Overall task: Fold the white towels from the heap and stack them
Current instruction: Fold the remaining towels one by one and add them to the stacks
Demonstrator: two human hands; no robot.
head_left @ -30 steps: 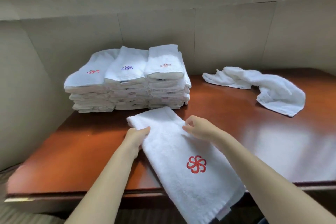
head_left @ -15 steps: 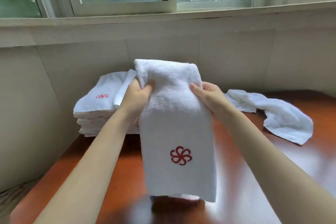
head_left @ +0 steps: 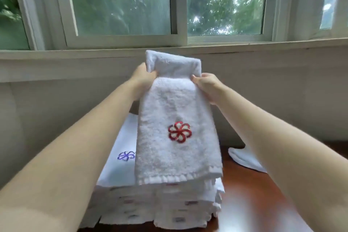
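I hold a folded white towel (head_left: 177, 111) with a red flower emblem up in front of the window sill. My left hand (head_left: 144, 79) grips its upper left edge and my right hand (head_left: 207, 85) grips its upper right edge. The top flops back over my fingers. Its lower hem hangs just over the right-hand pile of the stacks of folded towels (head_left: 156, 205). The pile beside it on the left shows a blue flower emblem. An unfolded white towel (head_left: 244, 160) lies on the wooden table (head_left: 250, 203) to the right, partly hidden by my right arm.
A beige wall and a window sill (head_left: 244, 56) run behind the table, with a window above. The stacks stand against the wall at the table's back left.
I picked the folded towel up off the table, lifted it higher and carried it forward over the stacks. The view tilted up and moved closer to the stacks.
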